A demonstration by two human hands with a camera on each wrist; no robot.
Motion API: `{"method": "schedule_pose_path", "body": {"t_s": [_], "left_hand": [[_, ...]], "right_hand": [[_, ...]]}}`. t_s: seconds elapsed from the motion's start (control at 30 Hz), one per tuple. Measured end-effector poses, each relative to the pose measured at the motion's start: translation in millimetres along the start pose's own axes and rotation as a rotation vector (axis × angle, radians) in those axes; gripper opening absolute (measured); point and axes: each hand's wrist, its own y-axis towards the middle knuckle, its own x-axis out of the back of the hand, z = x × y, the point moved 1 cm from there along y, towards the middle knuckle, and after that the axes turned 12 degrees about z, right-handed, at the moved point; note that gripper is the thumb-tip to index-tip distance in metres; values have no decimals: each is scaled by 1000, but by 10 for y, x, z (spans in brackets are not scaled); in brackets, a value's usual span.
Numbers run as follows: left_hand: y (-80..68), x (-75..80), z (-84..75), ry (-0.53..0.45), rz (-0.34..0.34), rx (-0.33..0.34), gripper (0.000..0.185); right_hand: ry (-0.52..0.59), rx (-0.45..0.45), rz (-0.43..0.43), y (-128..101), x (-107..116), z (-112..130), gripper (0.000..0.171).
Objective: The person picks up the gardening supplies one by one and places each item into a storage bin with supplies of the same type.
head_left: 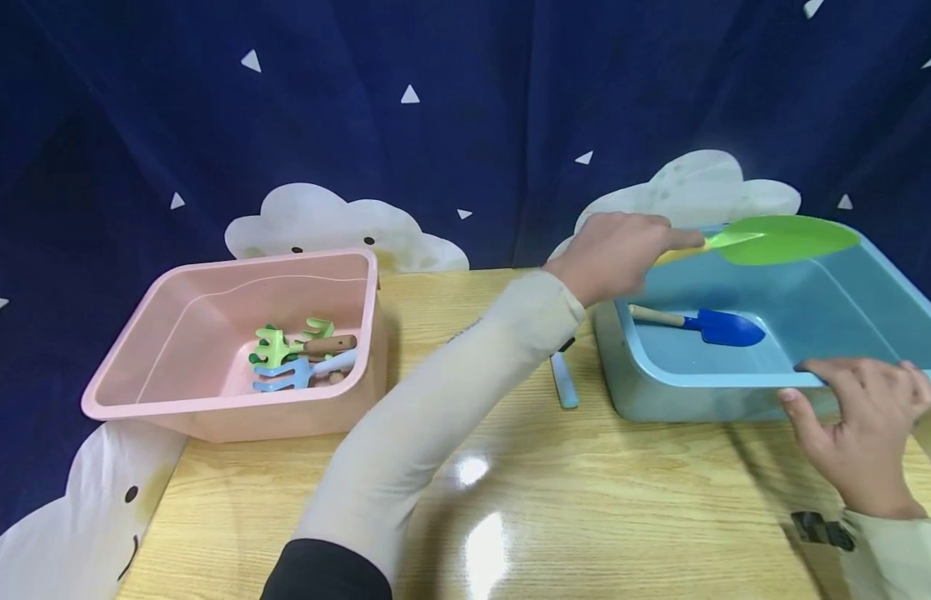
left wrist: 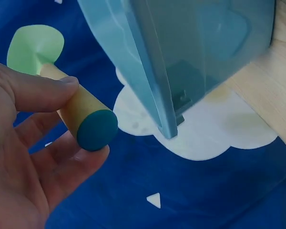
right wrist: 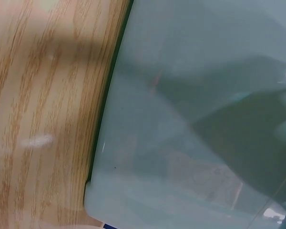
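Pinched by its wooden handle, a green hand trowel is in my left hand, above the blue bin. The left wrist view shows thumb and fingers around the handle near its teal end. Inside the bin lies a blue hand trowel with a pale wooden handle. My right hand holds the bin's front rim, fingers over the edge and thumb outside. That hand is out of sight in the right wrist view, where the bin's wall fills most of the picture.
A pink bin at left contains several small garden tools, including a green hand rake and a light-blue fork. A light-blue handle lies on the wooden table, partly hidden by my left arm. A dark blue curtain hangs behind.
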Motion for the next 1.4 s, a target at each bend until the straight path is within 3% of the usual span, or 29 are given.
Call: {"method": "schedule_pose_path", "body": {"t_s": [0.33, 0.67, 1.0, 1.23, 1.4], "left_hand": [[208, -15, -172, -156, 117, -4, 70], [297, -73, -78, -442, 168, -3, 69], [343, -128, -2, -671, 208, -98, 66], [398, -179, -7, -755, 216, -161, 48], [431, -210, -26, -778, 225, -155, 48]], "right_hand": [[-24, -10, 41, -37, 15, -65, 84], [-23, -21, 35, -33, 8, -33, 84], [-27, -17, 52, -29, 5, -5, 84], [-34, -11, 44, -39, 7, -11, 82], [-36, -10, 47, -38, 7, -8, 81]]}}
